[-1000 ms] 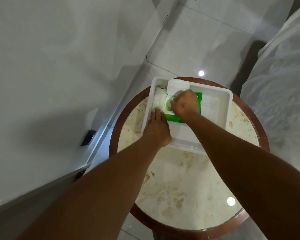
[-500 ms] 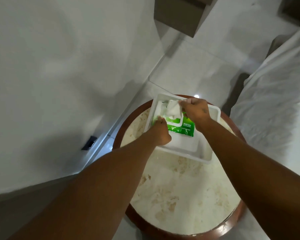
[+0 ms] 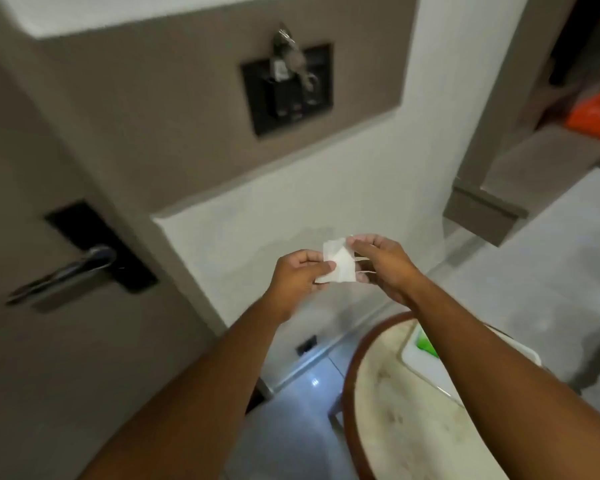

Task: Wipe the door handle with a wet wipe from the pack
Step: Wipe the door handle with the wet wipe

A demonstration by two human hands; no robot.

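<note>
Wet wipe (image 3: 337,263) was held mid-air btwn both hands, in front of white wall. Left hand (image 3: 297,277) pinched its lower-left edge, thumb & fingers clamped; right hand (image 3: 383,263) gripped its upper-right edge w/ fingertips. Door handle (image 3: 68,270) was well apart at left, untouched. Green pack (image 3: 425,344) sat in white tray (image 3: 421,363) on round table (image 3: 381,403), lower right.

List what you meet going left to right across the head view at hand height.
door handle → left hand → wet wipe → right hand
</note>
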